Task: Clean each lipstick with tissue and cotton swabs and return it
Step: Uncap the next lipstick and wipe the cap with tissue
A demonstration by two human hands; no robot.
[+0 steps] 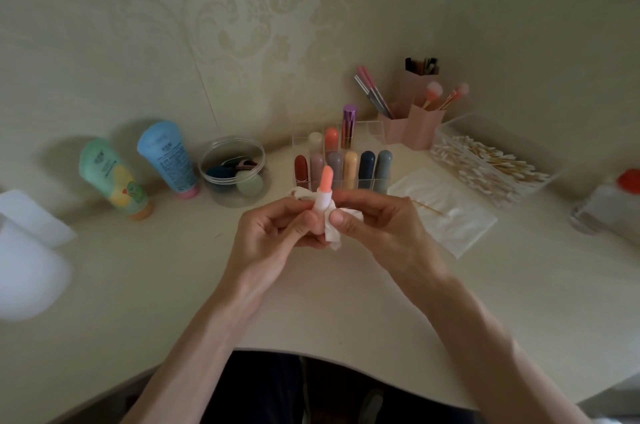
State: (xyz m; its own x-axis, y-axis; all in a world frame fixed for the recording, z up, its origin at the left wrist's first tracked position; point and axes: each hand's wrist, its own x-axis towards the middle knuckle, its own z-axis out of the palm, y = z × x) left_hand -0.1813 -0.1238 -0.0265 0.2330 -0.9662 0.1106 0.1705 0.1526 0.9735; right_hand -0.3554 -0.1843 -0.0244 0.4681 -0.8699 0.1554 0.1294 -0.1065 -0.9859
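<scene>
Above the cream counter [166, 271], near the clear organizer [376, 133], our left grip [277, 228] pinches the peach lipstick [326, 183] upright by its white base; our right grip [375, 223] pinches crumpled tissue [333, 237] against it.

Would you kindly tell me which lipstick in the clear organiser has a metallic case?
The tall purple lipstick in the back row; the others are shorter, matte and round-topped.

Just behind your left hand [273, 233] and right hand [377, 226], the lipstick organizer [341, 164] bars the way. The round tub [232, 169] flanks it left; the flat tissue sheet [446, 216] and swab box [491, 164] flank it right. Bare tabletop [173, 268] gives you passage nearer and leftward, up to two leaning tubes [114, 178].
</scene>
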